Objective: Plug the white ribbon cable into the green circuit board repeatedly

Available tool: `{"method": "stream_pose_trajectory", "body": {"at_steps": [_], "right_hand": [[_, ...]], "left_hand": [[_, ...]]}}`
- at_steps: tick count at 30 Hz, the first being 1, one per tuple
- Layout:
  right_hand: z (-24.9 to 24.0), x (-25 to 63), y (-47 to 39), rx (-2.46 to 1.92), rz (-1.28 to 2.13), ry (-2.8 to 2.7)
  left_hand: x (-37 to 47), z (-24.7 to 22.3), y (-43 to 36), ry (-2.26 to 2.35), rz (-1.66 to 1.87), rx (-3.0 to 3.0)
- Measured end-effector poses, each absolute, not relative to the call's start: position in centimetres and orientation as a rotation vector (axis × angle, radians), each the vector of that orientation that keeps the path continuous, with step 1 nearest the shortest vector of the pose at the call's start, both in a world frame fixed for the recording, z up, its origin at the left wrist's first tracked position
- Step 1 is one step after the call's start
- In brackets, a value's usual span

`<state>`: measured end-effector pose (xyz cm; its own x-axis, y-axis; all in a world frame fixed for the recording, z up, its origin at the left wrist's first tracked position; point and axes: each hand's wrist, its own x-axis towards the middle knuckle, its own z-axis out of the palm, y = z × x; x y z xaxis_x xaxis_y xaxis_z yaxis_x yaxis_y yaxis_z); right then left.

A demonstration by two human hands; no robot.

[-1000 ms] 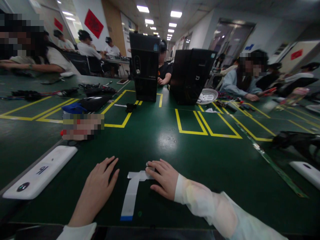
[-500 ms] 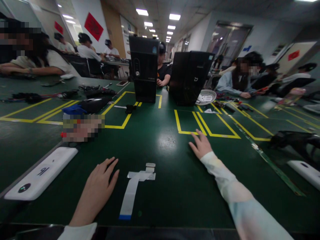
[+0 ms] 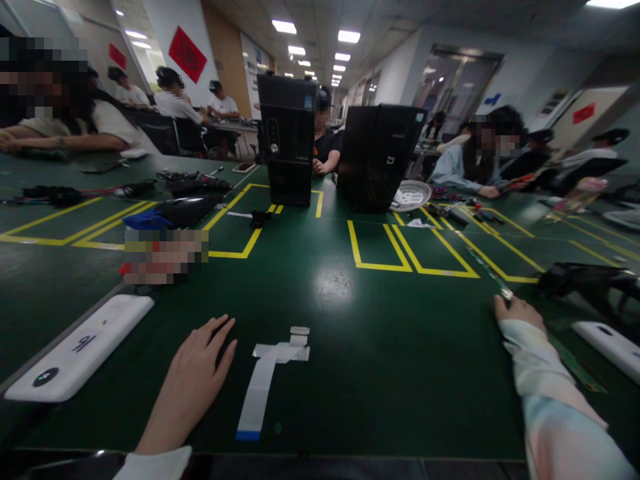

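Observation:
A white flat ribbon cable (image 3: 259,393) with a blue end lies on the green table. Clear tape crosses its upper part, and a small connector (image 3: 300,331) sits at the top. Just left of the cable, my left hand (image 3: 200,367) rests palm down, fingers stretched out, holding nothing. Far to the right, my right hand (image 3: 520,312) is over a long narrow green circuit board strip (image 3: 580,367). Its fingers are curled in at the strip's middle, beside a bright spot on it, and partly hide the board. The strip still lies on the table.
White oblong devices lie at left (image 3: 80,350) and right (image 3: 613,347). Two black computer towers (image 3: 287,140) (image 3: 380,157) stand at the back, near a white basket (image 3: 411,195). Yellow tape (image 3: 385,267) marks rectangles. Dark cables (image 3: 60,193) lie at left; several people sit around.
My right hand has moved right, from near the yellow tape outlines to the circuit board strip, and its fingers have curled in. My left hand and the ribbon cable have stayed in place.

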<state>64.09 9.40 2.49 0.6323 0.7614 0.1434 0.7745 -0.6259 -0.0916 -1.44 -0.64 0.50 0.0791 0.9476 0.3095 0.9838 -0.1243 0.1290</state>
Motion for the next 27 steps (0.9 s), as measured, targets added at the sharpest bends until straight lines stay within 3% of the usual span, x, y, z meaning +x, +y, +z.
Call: {"method": "stream_pose_trajectory", "body": {"at_steps": [11,18,27], "right_hand": [[1.8,63.3,6.3,-2.671,-0.04,-1.463],[-1.0,65.0,0.6,-2.193,-0.149,-1.82],[-1.6,65.1,-2.8,-2.023,-0.212,-1.976]], "left_hand": [[-1.4,0.5,-0.6,-1.978,-0.483,-2.216],[-1.3,0.4,-0.6,-1.937,-0.491,-2.21],[-1.6,0.2,-0.6,-1.953,-0.451,-2.224]]}}
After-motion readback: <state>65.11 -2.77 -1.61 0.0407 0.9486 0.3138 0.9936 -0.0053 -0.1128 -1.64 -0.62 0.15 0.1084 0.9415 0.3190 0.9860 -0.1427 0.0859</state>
